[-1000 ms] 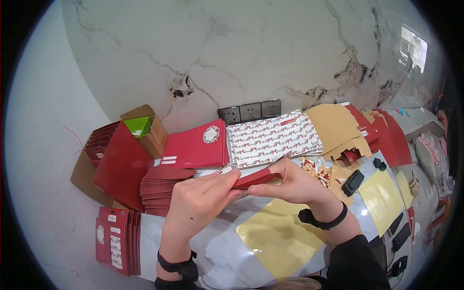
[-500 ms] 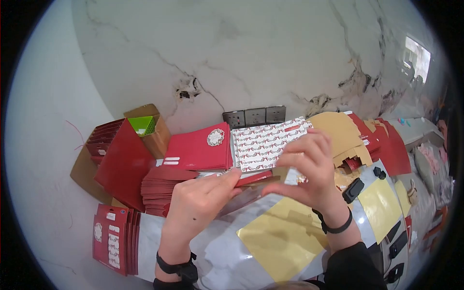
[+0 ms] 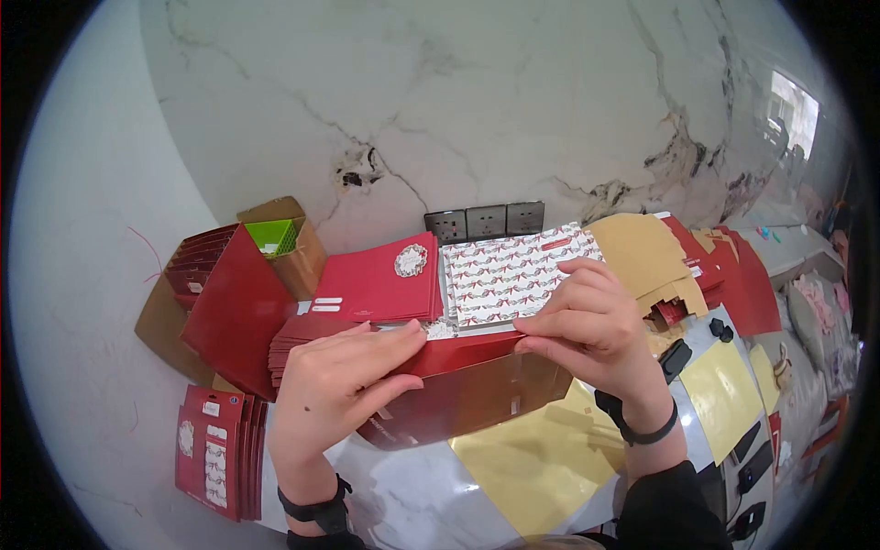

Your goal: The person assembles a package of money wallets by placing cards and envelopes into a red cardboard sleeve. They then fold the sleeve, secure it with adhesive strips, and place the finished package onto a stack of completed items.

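Note:
A glossy red card folder (image 3: 467,403) stands tilted between my hands, its long upper edge toward the wall. My left hand (image 3: 344,385) has it at the left end, thumb in front and fingers over the top edge. At the upper right corner, my right hand (image 3: 591,325) pinches it between thumb and fingertips. Just behind lie a stack of white cards with a garland pattern (image 3: 513,280) and a stack of red envelopes with a white wreath label (image 3: 371,284). Another red pile (image 3: 302,339) is partly covered by my left hand.
Red packets (image 3: 206,454) stand at the lower left, below a carton with red folders (image 3: 229,302). A green basket (image 3: 268,238) sits in a cardboard box. Yellow sheets (image 3: 541,467) lie on the table; brown card pieces (image 3: 637,252) and a black device (image 3: 676,357) are at right.
My hands have moved apart, the left one leftward. The red folder, mostly edge-on before, now shows its broad glossy face. My right hand has closed from a wide-open pose onto its corner.

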`<state>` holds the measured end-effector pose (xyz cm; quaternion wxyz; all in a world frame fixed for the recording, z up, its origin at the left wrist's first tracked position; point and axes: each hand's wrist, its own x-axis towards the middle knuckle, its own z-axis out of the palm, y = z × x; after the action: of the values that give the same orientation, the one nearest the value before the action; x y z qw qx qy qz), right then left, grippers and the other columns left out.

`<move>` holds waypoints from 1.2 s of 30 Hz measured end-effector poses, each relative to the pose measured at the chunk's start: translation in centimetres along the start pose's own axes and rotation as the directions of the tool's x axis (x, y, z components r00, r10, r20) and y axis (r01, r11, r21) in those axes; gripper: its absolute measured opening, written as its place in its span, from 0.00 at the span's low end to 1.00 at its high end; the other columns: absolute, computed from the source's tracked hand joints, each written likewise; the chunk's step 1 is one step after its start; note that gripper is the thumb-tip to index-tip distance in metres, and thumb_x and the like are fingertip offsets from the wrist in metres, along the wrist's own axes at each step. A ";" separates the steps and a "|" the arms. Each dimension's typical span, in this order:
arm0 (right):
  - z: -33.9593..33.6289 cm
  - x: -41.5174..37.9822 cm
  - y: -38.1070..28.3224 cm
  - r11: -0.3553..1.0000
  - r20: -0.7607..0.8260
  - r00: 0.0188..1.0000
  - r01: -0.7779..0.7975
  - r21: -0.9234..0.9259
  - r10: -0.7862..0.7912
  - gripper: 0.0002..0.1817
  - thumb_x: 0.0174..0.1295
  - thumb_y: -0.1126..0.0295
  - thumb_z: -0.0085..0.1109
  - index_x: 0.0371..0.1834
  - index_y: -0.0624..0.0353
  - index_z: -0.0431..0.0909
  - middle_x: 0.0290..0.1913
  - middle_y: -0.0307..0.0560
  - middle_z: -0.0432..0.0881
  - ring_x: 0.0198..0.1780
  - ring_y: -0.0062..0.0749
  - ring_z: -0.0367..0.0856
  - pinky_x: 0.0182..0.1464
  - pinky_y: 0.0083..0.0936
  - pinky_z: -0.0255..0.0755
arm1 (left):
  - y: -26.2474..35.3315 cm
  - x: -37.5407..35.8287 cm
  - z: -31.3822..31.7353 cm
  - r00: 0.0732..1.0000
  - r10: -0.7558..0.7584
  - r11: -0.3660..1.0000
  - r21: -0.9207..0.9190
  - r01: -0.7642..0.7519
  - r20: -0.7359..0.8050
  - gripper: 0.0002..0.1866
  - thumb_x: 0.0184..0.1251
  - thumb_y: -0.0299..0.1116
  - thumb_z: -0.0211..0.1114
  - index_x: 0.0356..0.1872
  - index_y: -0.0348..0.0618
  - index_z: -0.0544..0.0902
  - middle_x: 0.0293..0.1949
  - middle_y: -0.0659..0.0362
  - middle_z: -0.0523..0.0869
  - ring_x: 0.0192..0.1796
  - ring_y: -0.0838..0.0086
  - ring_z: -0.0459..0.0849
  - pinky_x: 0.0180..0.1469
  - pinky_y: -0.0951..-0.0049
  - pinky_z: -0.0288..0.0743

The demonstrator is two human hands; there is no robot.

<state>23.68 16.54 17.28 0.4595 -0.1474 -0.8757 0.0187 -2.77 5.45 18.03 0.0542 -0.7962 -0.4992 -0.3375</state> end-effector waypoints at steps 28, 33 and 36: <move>-1.7 -0.1 2.2 0.946 -0.096 0.984 -0.113 0.305 0.148 0.04 0.51 0.77 0.74 0.29 0.61 0.88 0.24 0.40 0.82 0.29 0.28 0.76 0.37 0.25 0.68 | -4.5 -0.2 2.0 0.974 -0.222 0.645 -0.757 0.110 -0.047 0.18 0.52 0.21 0.74 0.48 0.35 0.89 0.46 0.48 0.90 0.50 0.66 0.88 0.54 0.70 0.81; -1.2 -0.4 2.2 0.894 0.062 0.969 -0.243 0.377 0.237 0.05 0.50 0.76 0.75 0.29 0.61 0.88 0.26 0.41 0.85 0.32 0.29 0.80 0.49 0.32 0.73 | -2.7 0.7 3.2 0.977 -0.147 0.766 -0.642 0.016 -0.152 0.15 0.51 0.25 0.72 0.44 0.37 0.90 0.42 0.47 0.91 0.47 0.65 0.90 0.50 0.72 0.82; -1.5 -0.7 2.8 0.888 0.119 0.966 -0.257 0.382 0.229 0.05 0.51 0.75 0.75 0.30 0.61 0.88 0.27 0.42 0.85 0.33 0.30 0.81 0.47 0.30 0.74 | -2.3 0.3 3.6 0.954 -0.109 0.839 -0.541 -0.062 -0.278 0.08 0.55 0.26 0.70 0.37 0.40 0.91 0.37 0.50 0.91 0.40 0.65 0.90 0.46 0.72 0.82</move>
<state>25.95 18.87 17.10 0.4426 -0.1596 -0.8441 0.2570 -2.88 8.36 14.81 -0.1037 -0.7123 -0.3788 -0.5817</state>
